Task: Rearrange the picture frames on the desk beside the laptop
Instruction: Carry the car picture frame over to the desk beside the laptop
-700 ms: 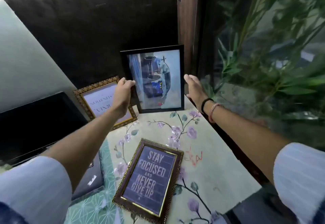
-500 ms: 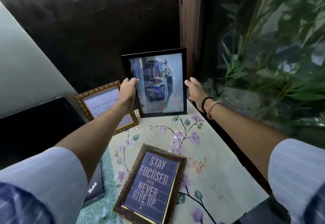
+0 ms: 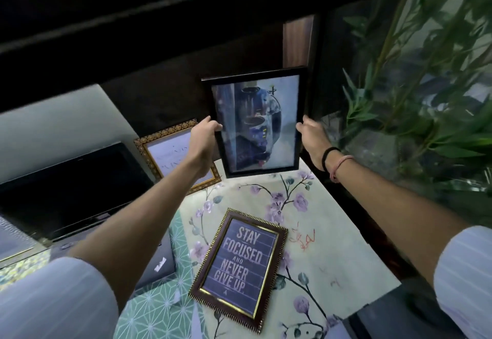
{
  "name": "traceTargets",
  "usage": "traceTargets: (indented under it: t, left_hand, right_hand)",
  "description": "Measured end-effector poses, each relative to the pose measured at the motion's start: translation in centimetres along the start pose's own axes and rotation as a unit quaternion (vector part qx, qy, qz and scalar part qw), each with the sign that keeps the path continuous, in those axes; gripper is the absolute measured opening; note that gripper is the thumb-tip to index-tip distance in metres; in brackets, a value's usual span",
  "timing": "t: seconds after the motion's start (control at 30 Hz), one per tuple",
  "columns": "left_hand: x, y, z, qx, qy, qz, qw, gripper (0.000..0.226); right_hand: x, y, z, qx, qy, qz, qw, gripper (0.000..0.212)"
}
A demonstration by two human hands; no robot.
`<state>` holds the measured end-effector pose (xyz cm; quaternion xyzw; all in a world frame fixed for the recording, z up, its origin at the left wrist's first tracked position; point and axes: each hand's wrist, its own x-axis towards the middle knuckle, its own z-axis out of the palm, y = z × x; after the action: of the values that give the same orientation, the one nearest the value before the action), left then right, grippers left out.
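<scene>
while both hands clamp the black-framed glossy picture [image 3: 257, 123], left hand [image 3: 203, 138] and right hand [image 3: 311, 136] on opposite edges, a gold patterned frame [image 3: 165, 152] leans just beside it, and a brown quote frame [image 3: 239, 266] lies nearer on the floral tabletop [image 3: 319, 232].

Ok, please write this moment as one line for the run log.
left hand: grips black frame left edge | right hand: grips right edge | quote frame: flat on desk

The brown gold-trimmed frame [image 3: 237, 270] lying on the desk reads "STAY FOCUSED AND NEVER GIVE UP."

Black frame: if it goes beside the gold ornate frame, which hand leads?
Probably left. The left hand grips the black frame on the edge nearest the gold ornate frame; the right hand is opposite.
</scene>
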<state>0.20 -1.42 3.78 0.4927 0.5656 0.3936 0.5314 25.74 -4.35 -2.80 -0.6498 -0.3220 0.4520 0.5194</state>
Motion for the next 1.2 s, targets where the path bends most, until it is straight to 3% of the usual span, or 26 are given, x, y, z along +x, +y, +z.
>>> traceTargets:
  t: [0.1, 0.2, 0.37, 0.53, 0.73, 0.93, 1.0, 1.07, 1.2]
  left_hand:
    - [-3.5, -0.4, -1.6, -0.009, 0.013, -0.016, 1.0, 0.065]
    - [-7.3, -1.3, -3.6, -0.051, 0.037, -0.02, 0.998, 0.029]
    - [-13.3, -4.4, -9.6, -0.1, 0.101, -0.034, 0.989, 0.025]
    - [-20.2, -7.2, -17.4, -0.178, 0.11, -0.068, 0.975, 0.025]
    - [-27.8, -10.6, -28.3, -0.243, 0.172, -0.076, 0.952, 0.028]
    - [-34.0, -14.9, -40.6, -0.334, 0.278, -0.111, 0.894, 0.038]
    - [-35.7, -16.0, -43.6, -0.374, 0.3, -0.124, 0.868, 0.029]
    - [-37.3, -16.4, -46.1, -0.412, 0.327, -0.116, 0.842, 0.031]
    - [-38.6, -18.4, -50.6, -0.454, 0.371, -0.111, 0.803, 0.033]
  right_hand:
    - [-1.4, -0.9, -0.1, -0.018, -0.013, -0.014, 1.0, 0.063]
    - [-4.3, -2.6, 1.1, -0.039, -0.033, -0.02, 0.998, 0.062]
    - [-10.7, -4.7, 5.6, -0.115, -0.069, -0.045, 0.99, 0.059]
    - [-18.7, -6.7, 13.1, -0.188, -0.132, -0.104, 0.968, 0.03]
    - [-27.3, -6.4, 23.6, -0.309, -0.203, -0.173, 0.913, 0.038]
    - [-38.0, -6.6, 33.7, -0.352, -0.268, -0.201, 0.874, 0.047]
    - [-39.6, -5.9, 35.9, -0.365, -0.286, -0.194, 0.865, 0.035]
    - [-40.7, -5.0, 37.9, -0.375, -0.319, -0.17, 0.854, 0.009]
    - [-42.0, -3.2, 42.0, -0.394, -0.356, -0.131, 0.837, 0.033]
